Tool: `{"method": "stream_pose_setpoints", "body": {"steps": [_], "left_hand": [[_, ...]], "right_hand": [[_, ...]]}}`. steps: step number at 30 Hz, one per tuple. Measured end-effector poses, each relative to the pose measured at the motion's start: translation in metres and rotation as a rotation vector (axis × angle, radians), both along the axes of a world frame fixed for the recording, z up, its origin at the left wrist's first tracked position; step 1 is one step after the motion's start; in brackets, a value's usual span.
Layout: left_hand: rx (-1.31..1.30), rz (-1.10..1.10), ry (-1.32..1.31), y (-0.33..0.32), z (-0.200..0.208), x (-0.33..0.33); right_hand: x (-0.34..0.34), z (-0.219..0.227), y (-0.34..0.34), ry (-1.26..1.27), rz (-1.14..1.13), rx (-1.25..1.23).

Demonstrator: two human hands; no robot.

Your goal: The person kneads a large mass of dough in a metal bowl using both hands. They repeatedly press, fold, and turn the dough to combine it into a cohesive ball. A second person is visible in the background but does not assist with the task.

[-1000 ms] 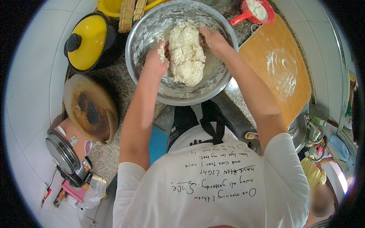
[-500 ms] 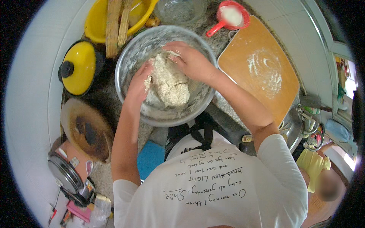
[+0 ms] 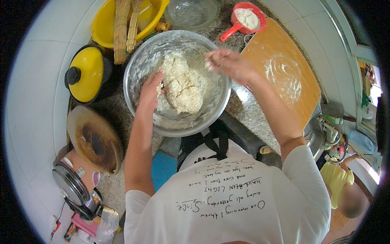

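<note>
A lumpy, pale mass of dough (image 3: 183, 87) sits in a wide metal bowl (image 3: 136, 109) whose inner wall is dusted with flour. My left hand (image 3: 152, 88) is inside the bowl against the dough's left side, fingers reaching down along it, with dough bits stuck to them. Over the bowl's right rim hangs my right hand (image 3: 230, 65), apart from the dough. It is slightly blurred, its fingers stretched leftward and crusted with flour or dough.
Right of the bowl lies a floured wooden board (image 3: 283, 77), with a red handled scoop of flour (image 3: 248, 19) behind it. A yellow-lidded pot (image 3: 84, 73), a browned round lid (image 3: 95, 140) and a yellow basin (image 3: 101, 30) stand left. Another person (image 3: 337, 179) is at far right.
My right hand has come off the dough and moved right, to the bowl's rim. The left hand stays at the dough's left side. More of the dough's top now shows.
</note>
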State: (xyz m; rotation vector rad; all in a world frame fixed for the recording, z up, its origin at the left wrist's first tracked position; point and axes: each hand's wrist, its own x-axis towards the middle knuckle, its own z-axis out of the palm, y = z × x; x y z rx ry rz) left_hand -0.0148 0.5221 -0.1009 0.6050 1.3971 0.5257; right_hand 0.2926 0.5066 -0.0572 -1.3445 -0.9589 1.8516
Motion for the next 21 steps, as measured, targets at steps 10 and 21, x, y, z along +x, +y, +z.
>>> {"method": "stream_pose_setpoints", "body": {"steps": [10,21], "left_hand": [[-0.122,0.193,-0.308,-0.024,0.012,0.045],[0.218,0.031,-0.253,-0.022,0.093,0.086]], "right_hand": [[-0.095,-0.025,-0.079,-0.856,0.129,0.331],[-0.013,-0.043,-0.051,0.537,-0.228,-0.270]]}}
